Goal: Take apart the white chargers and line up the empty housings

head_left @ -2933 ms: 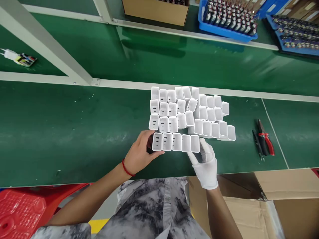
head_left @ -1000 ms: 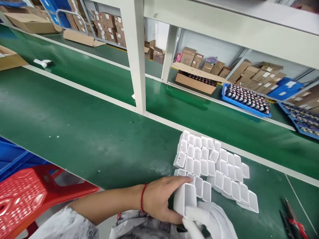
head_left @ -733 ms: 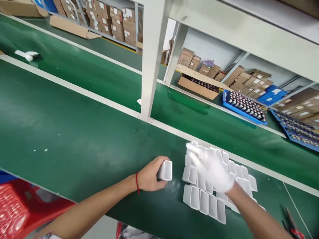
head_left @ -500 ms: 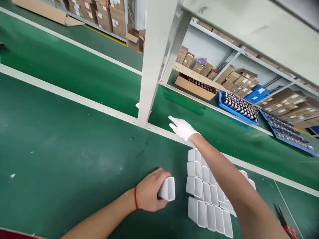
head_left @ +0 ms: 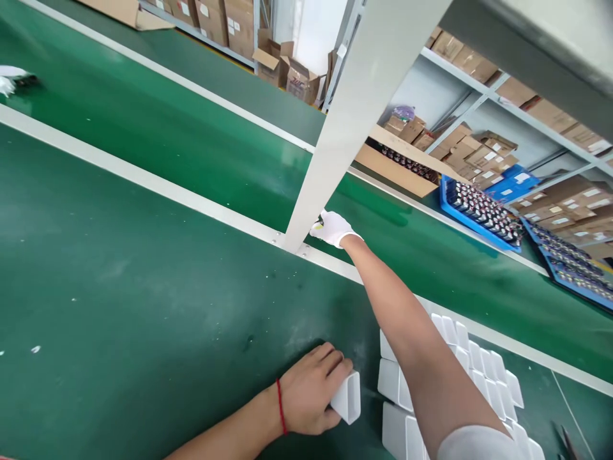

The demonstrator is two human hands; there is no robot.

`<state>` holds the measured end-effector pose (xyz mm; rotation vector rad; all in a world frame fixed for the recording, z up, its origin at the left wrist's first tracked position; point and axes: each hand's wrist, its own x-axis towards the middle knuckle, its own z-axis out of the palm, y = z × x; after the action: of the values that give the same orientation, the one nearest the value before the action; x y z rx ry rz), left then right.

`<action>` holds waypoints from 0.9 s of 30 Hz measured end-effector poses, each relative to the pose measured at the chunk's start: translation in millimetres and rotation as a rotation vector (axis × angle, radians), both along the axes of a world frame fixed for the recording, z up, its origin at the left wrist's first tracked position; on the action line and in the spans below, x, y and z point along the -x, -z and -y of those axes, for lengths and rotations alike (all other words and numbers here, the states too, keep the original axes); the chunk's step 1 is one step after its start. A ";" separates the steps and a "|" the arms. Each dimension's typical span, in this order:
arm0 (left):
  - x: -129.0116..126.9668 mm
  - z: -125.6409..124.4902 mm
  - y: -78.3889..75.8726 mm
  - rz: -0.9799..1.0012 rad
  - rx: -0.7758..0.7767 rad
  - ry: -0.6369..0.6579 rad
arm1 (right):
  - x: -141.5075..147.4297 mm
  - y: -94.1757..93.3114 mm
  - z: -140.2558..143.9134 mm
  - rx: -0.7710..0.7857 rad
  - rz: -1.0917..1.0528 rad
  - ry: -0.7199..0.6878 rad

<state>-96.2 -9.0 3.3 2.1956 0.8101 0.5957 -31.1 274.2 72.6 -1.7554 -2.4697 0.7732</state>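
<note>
My bare left hand [head_left: 313,391], with a red string on its wrist, is wrapped round a white rectangular plastic case [head_left: 348,397]. The case's open end faces right, above the green worktop. My right hand [head_left: 331,229], in a white glove, reaches over the green belt to the foot of the pale metal post [head_left: 345,121]. Its fingers are closed on a small dark and yellowish part [head_left: 318,223], mostly hidden by the glove. Rows of similar white cases [head_left: 397,429] stand close together on the worktop, partly covered by my right forearm.
Along the worktop runs a white metal rail [head_left: 191,203]. Blue trays [head_left: 479,211] filled with small parts stand beyond the belt, before shelves of cardboard boxes [head_left: 472,156]. A dark tool [head_left: 569,441] lies at bottom right. A white and black thing [head_left: 19,80] shows at far left.
My right hand has moved left to the post, and its fingers have closed on a small part. The left hand still holds the case. The white and black thing has come further into view.
</note>
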 end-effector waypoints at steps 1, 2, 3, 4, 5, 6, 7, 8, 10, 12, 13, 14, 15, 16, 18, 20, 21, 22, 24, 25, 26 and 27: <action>0.5 0.3 0.3 0.013 0.000 -0.013 | -10.8 -5.2 4.9 0.028 -0.056 0.032; 1.0 0.6 0.2 0.029 0.000 -0.029 | -23.6 -11.1 12.5 0.059 -0.124 0.062; 1.8 0.8 -0.1 0.052 0.002 -0.046 | -38.3 -17.7 23.2 0.084 -0.193 0.089; 2.6 0.8 -0.8 0.084 0.005 -0.064 | -54.4 -24.8 37.0 0.103 -0.248 0.110; 3.4 0.5 -1.8 0.123 0.009 -0.084 | -71.5 -32.4 53.8 0.114 -0.315 0.131; 4.2 -0.2 -3.0 0.168 0.013 -0.107 | -89.0 -40.2 73.3 0.124 -0.407 0.150; 4.7 -1.1 -4.5 0.214 0.014 -0.133 | -106.2 -47.9 95.2 0.128 -0.518 0.172; 4.9 -2.2 -6.6 0.252 0.010 -0.160 | -122.5 -55.2 119.0 0.126 -0.648 0.199; 4.1 -3.8 -13.5 0.302 -0.012 -0.200 | -150.9 -66.8 170.1 0.094 -0.878 0.270; 1.9 -1.7 -24.7 0.306 -0.006 -0.219 | -172.3 -72.3 221.8 0.043 -0.984 0.355; 0.5 1.6 -31.7 0.292 0.016 -0.220 | -180.5 -72.4 246.5 0.015 -1.009 0.384; -1.3 6.5 -38.8 0.273 0.048 -0.217 | -187.2 -70.8 269.5 -0.004 -1.032 0.396; -3.3 13.0 -45.5 0.248 0.092 -0.207 | -192.4 -67.7 290.8 -0.022 -1.053 0.392; -5.9 20.8 -51.1 0.221 0.142 -0.203 | -196.2 -63.4 310.0 -0.036 -1.069 0.375; -12.7 38.9 -56.7 0.180 0.206 -0.217 | -199.3 -53.2 342.2 -0.063 -1.082 0.331; -21.2 58.2 -53.4 0.154 0.190 -0.252 | -197.3 -43.0 366.9 -0.067 -1.056 0.304; -25.5 67.4 -49.0 0.133 0.163 -0.271 | -195.0 -38.4 376.6 -0.070 -1.033 0.302; -29.3 76.0 -43.4 0.106 0.134 -0.288 | -192.0 -34.2 384.6 -0.069 -1.004 0.308; -34.4 90.0 -31.8 0.046 0.098 -0.316 | -185.6 -26.3 395.2 -0.049 -0.920 0.335; -35.6 95.1 -26.8 0.023 0.088 -0.330 | -182.4 -22.2 397.9 -0.032 -0.868 0.350; -36.1 98.8 -22.7 0.010 0.079 -0.345 | -179.5 -18.1 399.2 -0.019 -0.824 0.364; -36.0 101.1 -19.6 0.003 0.071 -0.359 | -176.8 -14.0 399.3 -0.004 -0.791 0.374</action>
<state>-60.2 -110.0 22.9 1.9972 1.2184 0.7302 145.7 -125.1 86.6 -1.4388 -1.5796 1.1270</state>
